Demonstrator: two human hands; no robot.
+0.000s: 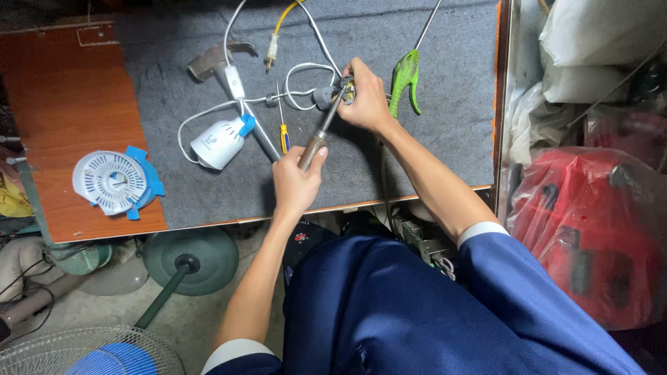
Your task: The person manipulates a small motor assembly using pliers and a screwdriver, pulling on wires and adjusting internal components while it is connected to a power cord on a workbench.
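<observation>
Left hand point(297, 182) grips screwdriver point(321, 132); tip meets plug point(347, 89) in right hand point(367, 103).

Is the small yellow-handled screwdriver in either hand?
No: the yellow-handled screwdriver lies on the grey mat, while the left hand holds a brown-handled tool.

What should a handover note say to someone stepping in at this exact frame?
Left hand grips the wooden handle of a soldering iron, tip at the small part pinched in the right hand. White cable runs from that part across the grey mat. Yellow screwdriver, hammer, white lamp head and green clamp lie alongside. The joint is hidden, so I cannot tell if it is done.
</observation>
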